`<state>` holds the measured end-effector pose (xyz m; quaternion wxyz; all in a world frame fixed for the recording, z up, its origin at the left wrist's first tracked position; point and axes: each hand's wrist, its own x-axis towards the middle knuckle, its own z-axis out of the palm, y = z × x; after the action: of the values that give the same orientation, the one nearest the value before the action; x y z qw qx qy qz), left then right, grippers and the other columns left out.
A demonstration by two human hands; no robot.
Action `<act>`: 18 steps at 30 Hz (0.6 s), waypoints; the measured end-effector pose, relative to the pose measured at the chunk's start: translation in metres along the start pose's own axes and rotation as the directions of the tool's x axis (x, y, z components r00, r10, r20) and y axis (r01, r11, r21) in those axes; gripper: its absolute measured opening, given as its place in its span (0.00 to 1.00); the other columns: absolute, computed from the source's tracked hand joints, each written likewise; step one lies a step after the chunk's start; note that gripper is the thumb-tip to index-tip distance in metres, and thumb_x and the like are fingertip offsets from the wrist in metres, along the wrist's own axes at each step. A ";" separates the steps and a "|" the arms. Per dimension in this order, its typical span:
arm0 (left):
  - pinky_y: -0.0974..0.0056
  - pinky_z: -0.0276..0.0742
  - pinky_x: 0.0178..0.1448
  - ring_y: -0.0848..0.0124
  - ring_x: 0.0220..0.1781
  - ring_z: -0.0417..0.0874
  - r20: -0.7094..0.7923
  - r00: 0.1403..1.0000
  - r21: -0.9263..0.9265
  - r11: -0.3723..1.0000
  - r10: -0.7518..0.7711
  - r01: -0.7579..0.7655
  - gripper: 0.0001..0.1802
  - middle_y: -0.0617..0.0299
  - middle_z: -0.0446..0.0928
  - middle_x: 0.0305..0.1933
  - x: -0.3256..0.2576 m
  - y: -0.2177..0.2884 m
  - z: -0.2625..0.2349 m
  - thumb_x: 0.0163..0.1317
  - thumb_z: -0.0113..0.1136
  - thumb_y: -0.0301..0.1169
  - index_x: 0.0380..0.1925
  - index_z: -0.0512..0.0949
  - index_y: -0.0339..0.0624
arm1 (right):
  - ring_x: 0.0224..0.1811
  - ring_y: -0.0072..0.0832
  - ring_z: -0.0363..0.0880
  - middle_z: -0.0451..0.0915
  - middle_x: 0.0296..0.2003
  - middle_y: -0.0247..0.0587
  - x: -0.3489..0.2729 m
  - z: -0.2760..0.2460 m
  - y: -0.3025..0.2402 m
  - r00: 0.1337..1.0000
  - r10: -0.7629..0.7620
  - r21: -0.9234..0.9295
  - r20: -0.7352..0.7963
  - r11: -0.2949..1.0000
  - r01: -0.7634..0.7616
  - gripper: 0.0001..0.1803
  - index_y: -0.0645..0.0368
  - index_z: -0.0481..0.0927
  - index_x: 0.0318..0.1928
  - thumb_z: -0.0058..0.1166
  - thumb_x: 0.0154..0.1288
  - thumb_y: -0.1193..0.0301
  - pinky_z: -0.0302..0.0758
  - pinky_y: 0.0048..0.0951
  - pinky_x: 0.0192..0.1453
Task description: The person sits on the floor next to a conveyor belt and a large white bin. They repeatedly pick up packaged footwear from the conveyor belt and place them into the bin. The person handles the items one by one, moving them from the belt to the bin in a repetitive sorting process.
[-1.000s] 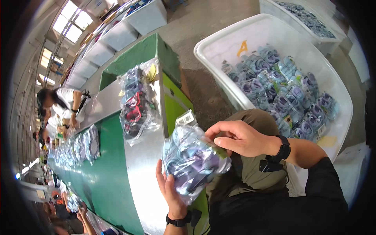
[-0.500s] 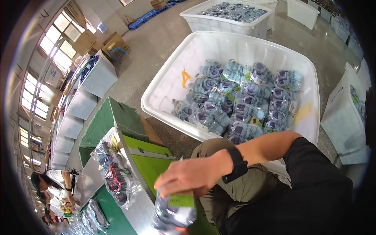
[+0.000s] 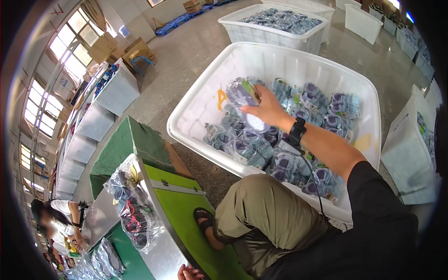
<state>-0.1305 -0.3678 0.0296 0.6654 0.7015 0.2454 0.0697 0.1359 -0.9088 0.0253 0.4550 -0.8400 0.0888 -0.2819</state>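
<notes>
From the head view, the right hand (image 3: 267,108) is seen stretched out over a large white plastic bin (image 3: 196,109), its fingers closed around a clear plastic bag packed with purple and blue items (image 3: 242,95), which is held just above the heap of similar filled bags (image 3: 284,140) lying in the bin. A black wristband (image 3: 297,132) is worn on that arm, and a thin black cable (image 3: 313,177) is seen trailing from it toward the black sleeve. At the lower edge, only the fingertips of the left hand (image 3: 189,272) are shown, resting at the rim of a green and metal conveyor table (image 3: 179,200); whether they are spread or pressed together cannot be told. A clear bag of dark and red items (image 3: 130,207) is left lying on the table. Another person in a white shirt (image 3: 58,217) is seated further along the line, and a second filled white bin (image 3: 280,23) is placed well behind the first.
</notes>
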 end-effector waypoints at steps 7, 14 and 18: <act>0.73 0.75 0.40 0.76 0.38 0.81 -0.006 0.999 0.065 0.997 0.035 -0.034 0.15 0.63 0.83 0.44 -0.004 0.001 0.003 0.84 0.55 0.35 0.59 0.79 0.36 | 0.64 0.52 0.77 0.81 0.52 0.56 -0.027 0.013 0.131 0.985 0.139 -0.476 0.104 0.877 -0.073 0.26 0.61 0.85 0.51 0.75 0.60 0.55 0.76 0.47 0.65; 0.72 0.76 0.42 0.76 0.40 0.81 -0.016 1.000 -0.023 1.000 0.013 -0.014 0.13 0.63 0.83 0.46 -0.005 0.000 0.004 0.84 0.55 0.32 0.59 0.78 0.37 | 0.56 0.51 0.82 0.83 0.48 0.51 -0.066 0.040 0.148 0.911 0.229 -0.394 0.344 0.915 -0.081 0.14 0.53 0.87 0.42 0.71 0.63 0.58 0.79 0.48 0.60; 0.71 0.76 0.43 0.75 0.41 0.81 -0.010 1.000 -0.053 0.998 0.018 -0.019 0.13 0.62 0.83 0.47 -0.007 0.001 0.004 0.83 0.55 0.31 0.59 0.78 0.37 | 0.50 0.52 0.86 0.87 0.40 0.52 -0.051 0.051 0.129 0.904 0.157 -0.389 0.398 0.921 0.011 0.12 0.54 0.88 0.41 0.68 0.63 0.60 0.81 0.52 0.53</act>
<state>-0.1348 -0.3750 0.0313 0.6821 0.6854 0.2401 0.0856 0.1362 -0.9251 -0.1213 0.3011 -0.9492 0.0737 -0.0535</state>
